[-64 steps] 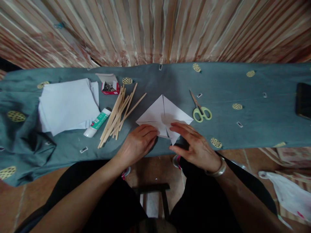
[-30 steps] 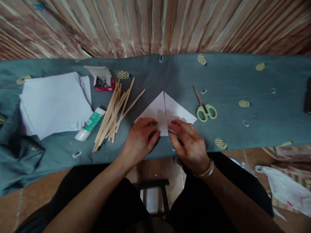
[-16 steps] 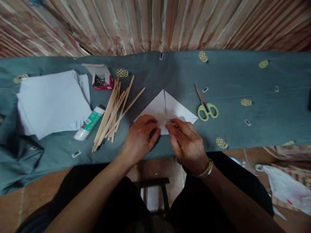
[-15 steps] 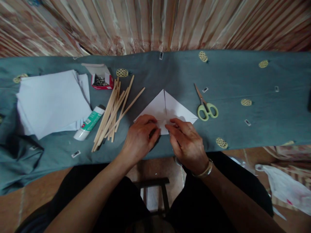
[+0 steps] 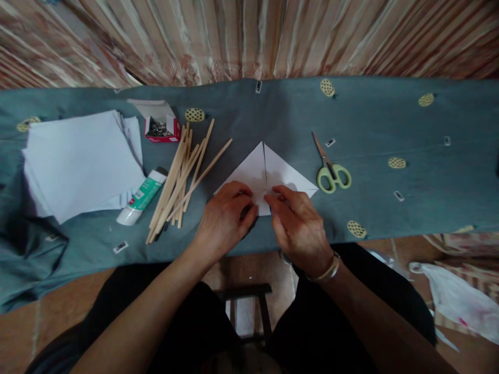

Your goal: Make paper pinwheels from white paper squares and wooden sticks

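A folded white sheet of paper (image 5: 265, 166) lies on the cloth in front of me, its upper point split by a slit down the middle. My left hand (image 5: 226, 213) grips its lower left part, fingers curled and thumb beneath. On the lower right, my right hand (image 5: 298, 223) pinches the same paper between thumb and fingers. The fingers hide part of the paper's lower half. To its right rest scissors (image 5: 331, 174) with green handles, blades slightly apart and pointing away from me.
Left of the paper lie several wooden sticks (image 5: 179, 187) in a loose heap. Beyond them are a green and white glue tube (image 5: 142, 197), an open red box of small metal pieces (image 5: 161, 130) and a stack of white paper (image 5: 81, 161). A patterned cloth (image 5: 374, 124) covers the table.
My hands stay on the folded paper, with the right fingers shifted very slightly. The view has tilted a little; the paper and the other things keep their places.
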A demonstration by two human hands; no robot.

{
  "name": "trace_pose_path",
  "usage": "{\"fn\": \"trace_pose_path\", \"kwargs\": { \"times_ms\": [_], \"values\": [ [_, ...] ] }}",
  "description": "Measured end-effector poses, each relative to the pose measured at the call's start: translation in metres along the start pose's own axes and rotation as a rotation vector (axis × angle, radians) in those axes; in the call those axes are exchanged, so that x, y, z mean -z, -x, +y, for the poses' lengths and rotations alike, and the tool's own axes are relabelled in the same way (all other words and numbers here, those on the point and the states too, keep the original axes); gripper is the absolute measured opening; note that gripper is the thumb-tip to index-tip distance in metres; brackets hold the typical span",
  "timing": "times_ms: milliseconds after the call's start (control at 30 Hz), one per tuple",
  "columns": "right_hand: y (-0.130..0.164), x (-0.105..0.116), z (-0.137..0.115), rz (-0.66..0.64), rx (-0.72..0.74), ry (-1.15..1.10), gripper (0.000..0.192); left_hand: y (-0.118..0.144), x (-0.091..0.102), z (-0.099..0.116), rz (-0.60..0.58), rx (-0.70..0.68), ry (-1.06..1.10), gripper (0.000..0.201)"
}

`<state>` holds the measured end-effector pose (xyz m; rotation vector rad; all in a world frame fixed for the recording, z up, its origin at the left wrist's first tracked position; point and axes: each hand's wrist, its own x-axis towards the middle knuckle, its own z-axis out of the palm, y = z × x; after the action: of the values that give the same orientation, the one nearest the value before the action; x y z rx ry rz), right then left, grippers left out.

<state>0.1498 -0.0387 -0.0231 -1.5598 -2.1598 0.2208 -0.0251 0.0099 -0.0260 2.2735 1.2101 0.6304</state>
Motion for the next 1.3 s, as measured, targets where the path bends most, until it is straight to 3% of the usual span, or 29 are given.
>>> {"fn": "trace_pose_path", "kwargs": {
  "times_ms": [600,733,867,1133,1300],
  "values": [
    [-0.007,-0.007,-0.001,-0.033,-0.01,0.072,0.034,0.001,0.004,0.003,0.006,-0.002,-0.034,0.017],
    [-0.007,-0.008,-0.001,-0.056,-0.03,0.062,0.037,0.008,0.006,0.007,0.067,-0.065,-0.075,0.017],
    [-0.007,-0.007,0.0,-0.079,-0.036,0.038,0.037,0.013,0.003,0.01,0.032,-0.164,-0.102,0.016],
    [-0.007,0.018,0.015,-0.065,0.021,-0.231,0.048,0.014,-0.003,0.006,0.035,-0.22,-0.162,0.017],
    [-0.007,0.029,0.03,-0.054,-0.042,-0.211,0.065,0.015,-0.002,0.006,0.031,-0.218,-0.188,0.017]
  ]
}}
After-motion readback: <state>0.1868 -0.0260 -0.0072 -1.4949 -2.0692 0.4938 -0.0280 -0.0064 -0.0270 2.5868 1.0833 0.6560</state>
